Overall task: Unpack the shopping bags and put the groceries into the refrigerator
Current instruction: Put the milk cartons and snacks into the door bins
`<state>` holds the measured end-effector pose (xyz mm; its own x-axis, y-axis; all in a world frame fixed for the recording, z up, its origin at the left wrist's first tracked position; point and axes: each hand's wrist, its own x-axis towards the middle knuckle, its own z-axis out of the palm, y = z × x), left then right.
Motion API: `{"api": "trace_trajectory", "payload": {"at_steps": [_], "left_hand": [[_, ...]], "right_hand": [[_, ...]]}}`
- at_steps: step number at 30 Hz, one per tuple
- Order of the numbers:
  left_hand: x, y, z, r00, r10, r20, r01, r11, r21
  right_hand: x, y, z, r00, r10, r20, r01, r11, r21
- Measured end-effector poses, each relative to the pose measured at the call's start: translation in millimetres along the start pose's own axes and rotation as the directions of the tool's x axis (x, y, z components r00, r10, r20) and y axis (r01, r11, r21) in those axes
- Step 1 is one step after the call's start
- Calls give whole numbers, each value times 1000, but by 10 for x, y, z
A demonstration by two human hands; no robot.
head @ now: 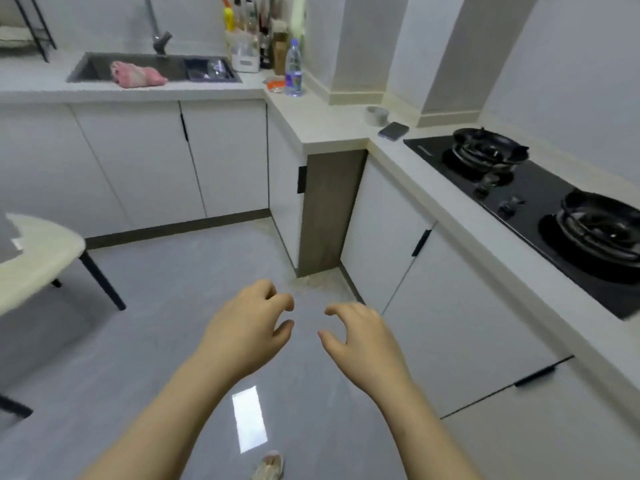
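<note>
Both half-curled (L hand, R hand)

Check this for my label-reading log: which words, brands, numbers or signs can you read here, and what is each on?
Nothing can be read.
Purple label on the water bottle: blurred.
Small white mark at a corner of the stove: too small.
Labels on the sauce bottles: blurred.
</note>
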<state>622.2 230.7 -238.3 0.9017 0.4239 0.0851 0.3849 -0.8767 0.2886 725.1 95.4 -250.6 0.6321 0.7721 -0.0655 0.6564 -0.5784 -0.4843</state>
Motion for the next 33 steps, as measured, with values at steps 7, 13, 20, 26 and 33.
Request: {"api": "trace_trajectory", "payload": {"at_steps": [7, 13, 20, 26, 33], "left_hand": [[1139, 548, 315, 944, 318, 88, -318, 948, -20], [1963, 1065, 469, 832, 545, 102, -534, 838, -116], [2483, 1913, 747, 628, 765, 144, -744, 644, -179], [2593, 2683, 962, 490, 861, 137, -831, 509, -224], [2689, 3614, 1269, 455, 887, 81, -838, 457, -297]], "right_hand": [[280, 754, -453, 940, 303, -157, -299, 953, 51], [464, 1265, -770, 820, 502, -275, -483, 865, 137], [229, 1791, -1017, 611, 704, -363, -668, 704, 241], [-72, 2235, -1235, 459, 780, -426, -732, 604, 317], [-445, 3005, -1717, 371, 762, -531, -725, 595, 347]]}}
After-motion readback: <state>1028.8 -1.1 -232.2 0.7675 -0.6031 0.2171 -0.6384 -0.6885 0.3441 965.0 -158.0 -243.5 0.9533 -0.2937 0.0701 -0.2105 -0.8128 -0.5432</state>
